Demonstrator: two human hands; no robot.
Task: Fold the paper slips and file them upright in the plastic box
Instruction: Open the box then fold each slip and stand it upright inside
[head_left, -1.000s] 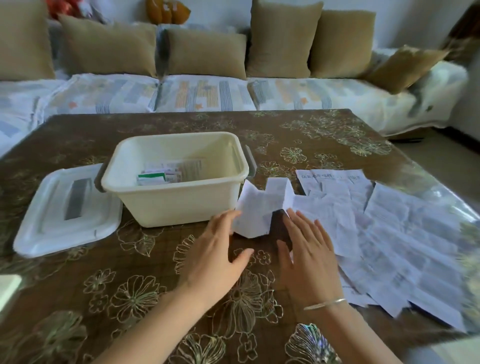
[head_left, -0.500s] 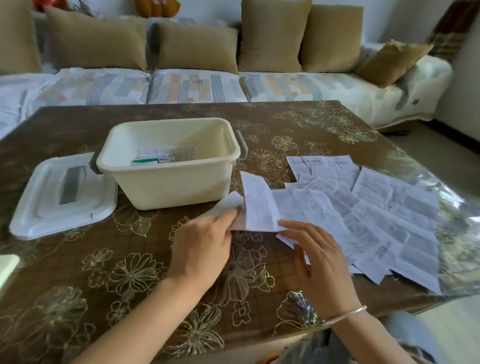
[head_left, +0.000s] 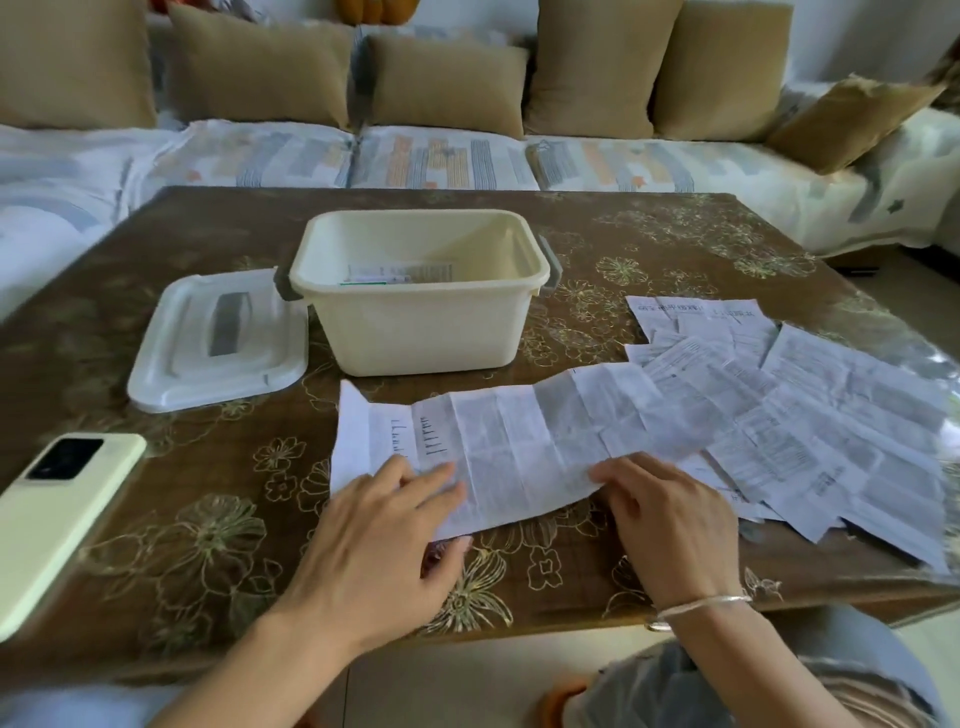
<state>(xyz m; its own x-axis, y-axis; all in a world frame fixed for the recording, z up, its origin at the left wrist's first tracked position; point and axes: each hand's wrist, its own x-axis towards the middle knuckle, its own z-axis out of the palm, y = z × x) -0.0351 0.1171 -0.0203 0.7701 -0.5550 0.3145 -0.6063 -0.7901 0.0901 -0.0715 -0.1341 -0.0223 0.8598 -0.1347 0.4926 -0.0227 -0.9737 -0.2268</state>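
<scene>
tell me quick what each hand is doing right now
Left hand: open, fingers pressing flat on the long paper slip.
Right hand: closed on the same slip, pinching its near edge.

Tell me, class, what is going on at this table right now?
A person has a long creased paper slip spread flat on the table. The left hand rests its fingers on it and the right hand pinches its near edge. Behind it the cream plastic box stands open with a few slips inside, its lid beside it. A pile of unfolded slips lies to the right.
</scene>
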